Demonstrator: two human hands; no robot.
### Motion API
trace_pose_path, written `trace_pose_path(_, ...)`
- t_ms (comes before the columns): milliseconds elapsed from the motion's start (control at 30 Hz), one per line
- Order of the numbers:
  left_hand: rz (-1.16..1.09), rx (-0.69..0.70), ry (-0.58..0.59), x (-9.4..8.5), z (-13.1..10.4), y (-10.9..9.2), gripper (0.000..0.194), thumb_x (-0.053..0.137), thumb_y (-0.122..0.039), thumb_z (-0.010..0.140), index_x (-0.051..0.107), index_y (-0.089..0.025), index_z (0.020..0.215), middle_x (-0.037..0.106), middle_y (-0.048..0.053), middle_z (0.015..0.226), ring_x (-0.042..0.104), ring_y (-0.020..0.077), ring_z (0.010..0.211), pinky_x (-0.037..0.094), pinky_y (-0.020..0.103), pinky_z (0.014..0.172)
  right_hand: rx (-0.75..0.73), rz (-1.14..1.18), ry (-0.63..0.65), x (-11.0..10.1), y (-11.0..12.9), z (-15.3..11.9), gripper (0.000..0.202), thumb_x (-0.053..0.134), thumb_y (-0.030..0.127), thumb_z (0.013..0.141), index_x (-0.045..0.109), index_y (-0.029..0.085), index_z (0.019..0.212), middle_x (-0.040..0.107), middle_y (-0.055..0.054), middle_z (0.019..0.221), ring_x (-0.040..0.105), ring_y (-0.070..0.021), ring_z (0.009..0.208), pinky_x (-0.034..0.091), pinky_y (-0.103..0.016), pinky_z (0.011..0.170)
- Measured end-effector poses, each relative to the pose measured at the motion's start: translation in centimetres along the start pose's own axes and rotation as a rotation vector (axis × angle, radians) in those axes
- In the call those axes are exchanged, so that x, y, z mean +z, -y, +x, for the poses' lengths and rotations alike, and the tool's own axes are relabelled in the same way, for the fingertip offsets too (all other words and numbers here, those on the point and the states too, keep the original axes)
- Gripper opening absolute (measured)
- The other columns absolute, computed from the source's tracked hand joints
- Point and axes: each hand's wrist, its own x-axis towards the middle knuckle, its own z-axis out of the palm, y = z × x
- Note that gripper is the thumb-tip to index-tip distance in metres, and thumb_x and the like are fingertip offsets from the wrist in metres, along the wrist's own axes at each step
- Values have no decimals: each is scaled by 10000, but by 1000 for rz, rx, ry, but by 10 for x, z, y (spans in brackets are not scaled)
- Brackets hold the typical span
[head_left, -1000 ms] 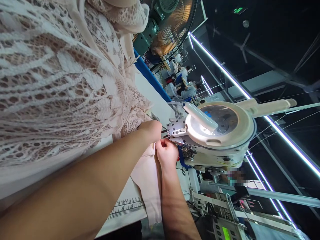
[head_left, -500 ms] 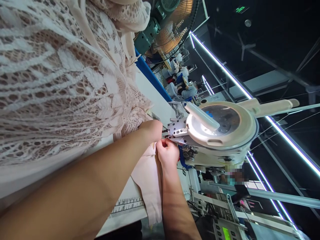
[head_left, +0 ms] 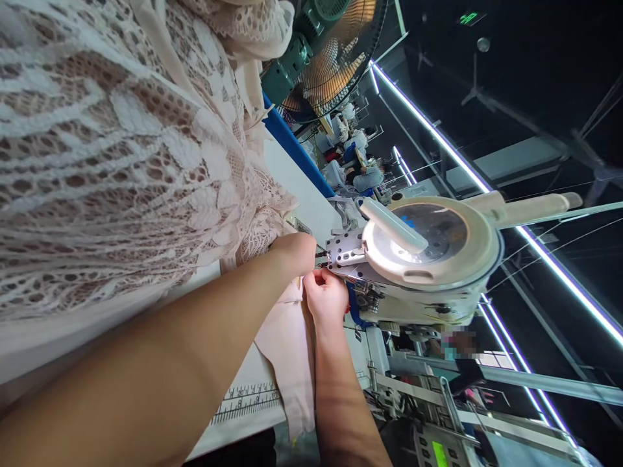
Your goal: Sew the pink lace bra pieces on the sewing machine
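Observation:
Pale lace fabric (head_left: 146, 162) fills the left side of the view. My left hand (head_left: 298, 251) is bent at the wrist beside the lace, its fingers hidden from view. Close by, my right hand (head_left: 327, 297) has its fingers curled together in a pinch near the needle end of a white sewing machine (head_left: 418, 305); what lies between the fingertips is too small to tell. Plain pale cloth (head_left: 292, 363) hangs down between my forearms, over the table edge.
A lit round magnifier lamp (head_left: 433, 240) covers part of the machine. A ruler strip (head_left: 248, 401) runs along the white table (head_left: 292, 168). A large fan (head_left: 331, 71) stands at the top. Bottom right shows a control panel (head_left: 438, 447). People are in the background.
My hands and the cloth hold almost the same positions. The ceiling fan blades have turned, and a blurred person behind the machine has shifted slightly.

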Motion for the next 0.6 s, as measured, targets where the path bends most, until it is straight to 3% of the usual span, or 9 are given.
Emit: trace_pose_path(600,-27,13,-29,0,0,1,109,618,-218,917,688,-138,940,715,67,990,668,196,942,541,375,851,-59,51,-6,0,-2,1,297,436,444,656,608,207,611,669,-57,597,600,-210,598,427,-307,625)
